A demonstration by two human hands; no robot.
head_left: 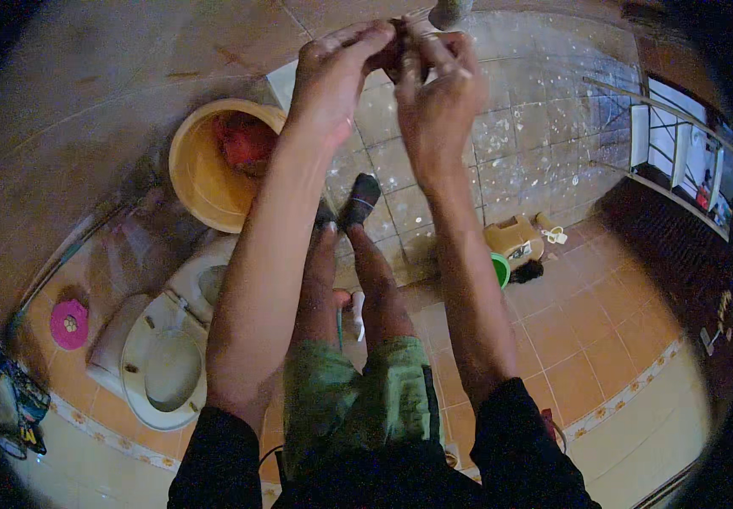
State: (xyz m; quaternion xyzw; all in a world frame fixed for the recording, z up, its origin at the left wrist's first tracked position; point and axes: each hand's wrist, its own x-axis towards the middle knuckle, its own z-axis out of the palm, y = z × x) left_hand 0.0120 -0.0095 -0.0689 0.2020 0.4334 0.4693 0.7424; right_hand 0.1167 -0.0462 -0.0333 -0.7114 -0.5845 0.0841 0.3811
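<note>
Both arms reach up to the top middle of the head view, where my hands meet. My left hand [337,72] has its fingers bent in toward the other hand, thumb and fingertips pressed together. My right hand [441,81] is curled beside it, its fingers closed and slightly smeared by motion. A small dark patch shows between the fingertips, too hidden for me to name. Just past the right fingers is a pale rounded object [449,13], cut off by the dark rim. Below the left wrist stands an orange-yellow tub [186,161] with a crumpled red thing [243,144] inside.
A toilet [133,369] with its lid raised is at lower left, near a pink round item [69,324]. Right of my legs are a tan plastic stool [515,237] and a green bowl [499,270]. White specks dot the tiles [544,127] ahead.
</note>
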